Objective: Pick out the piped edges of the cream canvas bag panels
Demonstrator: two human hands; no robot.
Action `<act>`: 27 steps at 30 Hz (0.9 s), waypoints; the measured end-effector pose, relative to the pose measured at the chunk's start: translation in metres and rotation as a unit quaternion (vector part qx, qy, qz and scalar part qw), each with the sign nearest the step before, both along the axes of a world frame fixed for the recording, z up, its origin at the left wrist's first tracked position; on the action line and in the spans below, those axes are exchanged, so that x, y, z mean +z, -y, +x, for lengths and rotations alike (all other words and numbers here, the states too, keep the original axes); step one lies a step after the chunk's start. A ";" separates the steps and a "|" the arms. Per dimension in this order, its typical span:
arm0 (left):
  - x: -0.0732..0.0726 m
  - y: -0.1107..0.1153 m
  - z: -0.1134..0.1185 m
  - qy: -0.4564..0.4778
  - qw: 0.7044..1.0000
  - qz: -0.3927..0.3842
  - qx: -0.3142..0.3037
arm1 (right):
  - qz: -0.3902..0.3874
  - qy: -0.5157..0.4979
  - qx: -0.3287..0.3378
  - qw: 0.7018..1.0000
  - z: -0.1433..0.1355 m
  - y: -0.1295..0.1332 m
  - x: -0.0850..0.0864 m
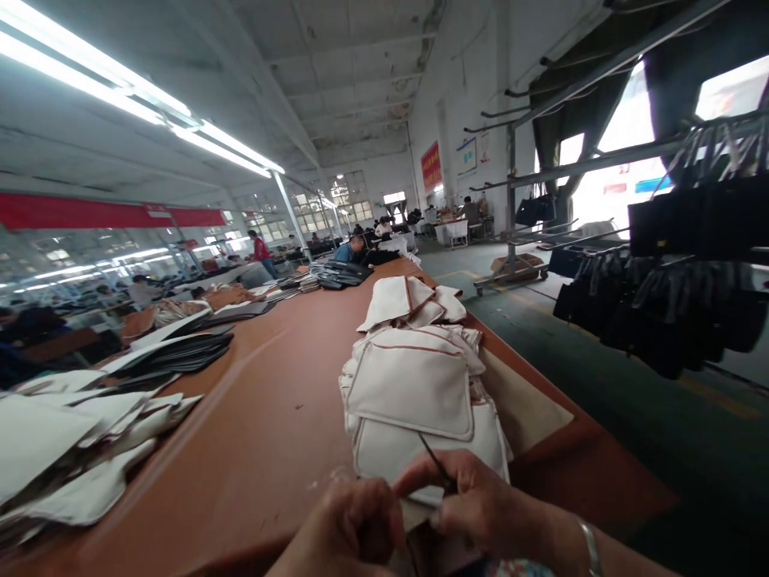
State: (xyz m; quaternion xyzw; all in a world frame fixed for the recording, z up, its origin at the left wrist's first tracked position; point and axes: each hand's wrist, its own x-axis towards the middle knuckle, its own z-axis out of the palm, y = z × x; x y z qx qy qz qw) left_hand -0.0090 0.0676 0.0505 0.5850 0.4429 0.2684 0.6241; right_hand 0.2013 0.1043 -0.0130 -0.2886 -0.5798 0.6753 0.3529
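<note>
My right hand point(477, 501) is closed around a thin dark pointed tool point(433, 455), perhaps a scissor blade; its exact kind does not show. Beside it, my left hand point(354, 521) is curled with fingertips pinched, and what they hold is hidden. A small pale piece point(414, 514) shows between the two hands, low in the view. Just beyond them lies a pile of white bag panels point(412, 385) with stitched edges and brown edging. More white panels point(393, 298) are heaped behind that pile.
The brown-covered table point(270, 401) runs away from me. White pieces point(66, 433) and black panels point(174, 353) lie along its left side. To the right, black bags point(690, 224) hang on a metal rack point(510, 184). A person in blue point(345, 252) is at the far end.
</note>
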 end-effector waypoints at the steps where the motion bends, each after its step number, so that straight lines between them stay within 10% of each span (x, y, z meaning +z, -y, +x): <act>1: 0.003 0.001 0.001 0.013 1.000 -0.007 -0.006 | -0.015 -0.040 0.035 0.998 -0.005 0.008 -0.001; 8: 0.025 0.002 -0.006 -0.060 0.995 0.076 -0.025 | 0.039 -0.091 0.079 0.992 0.003 0.020 -0.006; 20: -0.007 -0.005 0.003 -0.091 0.956 0.239 -0.144 | 0.227 0.076 -0.013 0.971 0.014 0.040 0.014; 27: 0.002 0.006 0.011 -0.087 0.976 0.189 -0.070 | 0.231 0.093 -0.062 0.966 0.008 0.039 0.018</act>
